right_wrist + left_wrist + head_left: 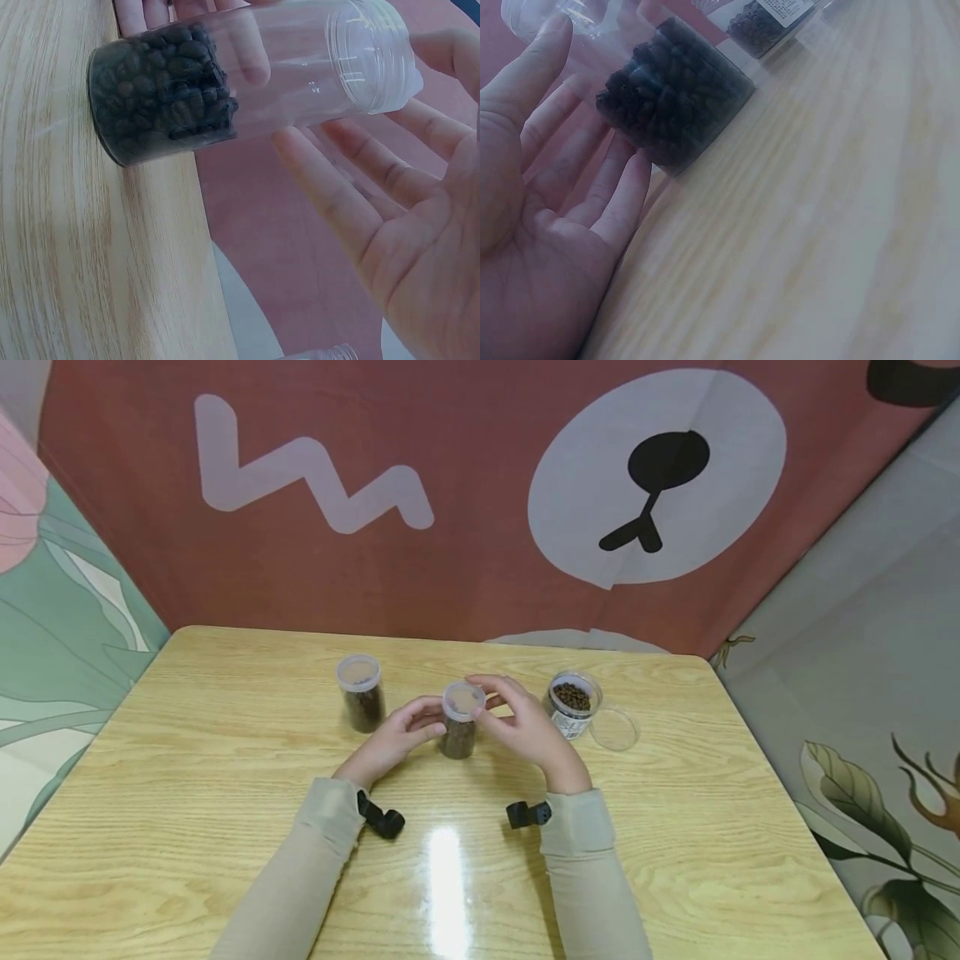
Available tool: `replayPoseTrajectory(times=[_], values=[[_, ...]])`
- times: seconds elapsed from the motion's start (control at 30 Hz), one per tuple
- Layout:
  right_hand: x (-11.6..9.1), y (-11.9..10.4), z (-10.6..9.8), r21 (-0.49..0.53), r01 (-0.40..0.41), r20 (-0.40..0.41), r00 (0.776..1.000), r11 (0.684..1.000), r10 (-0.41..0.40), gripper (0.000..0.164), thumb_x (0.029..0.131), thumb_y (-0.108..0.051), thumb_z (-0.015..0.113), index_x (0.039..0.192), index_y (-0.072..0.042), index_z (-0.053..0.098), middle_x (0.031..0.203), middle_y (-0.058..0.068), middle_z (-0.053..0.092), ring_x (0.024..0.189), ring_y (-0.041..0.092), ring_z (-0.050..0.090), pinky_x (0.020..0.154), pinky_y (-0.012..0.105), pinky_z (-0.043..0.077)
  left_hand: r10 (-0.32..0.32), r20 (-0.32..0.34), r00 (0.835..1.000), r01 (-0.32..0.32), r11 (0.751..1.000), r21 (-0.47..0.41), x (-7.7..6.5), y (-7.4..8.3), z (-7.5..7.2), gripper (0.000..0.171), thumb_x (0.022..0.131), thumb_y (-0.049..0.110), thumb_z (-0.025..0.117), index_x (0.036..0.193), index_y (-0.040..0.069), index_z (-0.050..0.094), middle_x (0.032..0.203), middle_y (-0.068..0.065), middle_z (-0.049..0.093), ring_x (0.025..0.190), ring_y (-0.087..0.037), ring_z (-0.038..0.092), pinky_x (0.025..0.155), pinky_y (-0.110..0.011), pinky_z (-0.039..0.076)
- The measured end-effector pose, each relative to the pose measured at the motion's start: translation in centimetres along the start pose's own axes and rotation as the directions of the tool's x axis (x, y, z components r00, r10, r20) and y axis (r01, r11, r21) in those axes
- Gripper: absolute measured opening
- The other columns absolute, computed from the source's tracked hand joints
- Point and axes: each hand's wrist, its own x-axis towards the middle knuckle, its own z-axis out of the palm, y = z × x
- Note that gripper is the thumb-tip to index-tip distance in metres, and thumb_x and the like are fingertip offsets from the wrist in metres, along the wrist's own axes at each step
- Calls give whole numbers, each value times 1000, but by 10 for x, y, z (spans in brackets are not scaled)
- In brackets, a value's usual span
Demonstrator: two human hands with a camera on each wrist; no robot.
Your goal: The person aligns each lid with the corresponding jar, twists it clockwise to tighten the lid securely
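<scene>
A clear plastic jar (459, 739), partly filled with dark coffee beans, stands upright on the table between both hands. A translucent lid (463, 697) covers its top. My left hand (397, 739) holds the jar's left side, thumb toward the front and fingers reaching behind. From the right, my right hand (528, 731) grips the lid, thumb on the near side and fingers on the far side. Through the jar wall (285, 67) in the right wrist view, part of the left hand shows. Some fingertips are hidden behind the jar in the head view.
A similar lidded jar (365, 708) of dark beans stands to the left. On the right is a shorter open jar (572, 725) with a white label, holding brown beans. A clear round lid (615, 731) lies beside it. Printed cloth (465, 585) hangs behind the wooden table (225, 760).
</scene>
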Motion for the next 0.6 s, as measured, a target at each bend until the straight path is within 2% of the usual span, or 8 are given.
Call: replayPoseTrajectory(times=[0.13, 0.33, 0.6], values=[[1, -1, 0, 37, -23, -2, 1000, 999, 23, 46, 101, -17, 64, 145, -7, 51, 135, 13, 56, 111, 29, 60, 88, 39, 60, -5, -1, 1000, 5, 1000, 1, 0, 0, -1, 44, 104, 18, 60, 147, 11, 49, 147, -11, 52, 138, -28, 48, 115, -47, 40], [1, -3, 2, 62, -79, -25, 996, 995, 81, 44, 99, -19, 69, 140, -12, 54, 131, 10, 59, 110, 27, 61, 89, 38, 59, -2, -4, 1000, 2, 1000, 6, 0, 0, -1, 44, 104, 18, 60, 146, 10, 49, 147, -11, 52, 137, -28, 48, 115, -46, 39], [2, -5, 2, 70, -114, -48, 992, 991, 118, 43, 96, -19, 73, 136, -12, 57, 126, 9, 60, 107, 27, 63, 87, 38, 60, 5, -8, 1000, -5, 1000, 19, 1, -1, -1, 44, 104, 18, 60, 146, 10, 50, 147, -12, 52, 137, -29, 49, 115, -45, 41]])
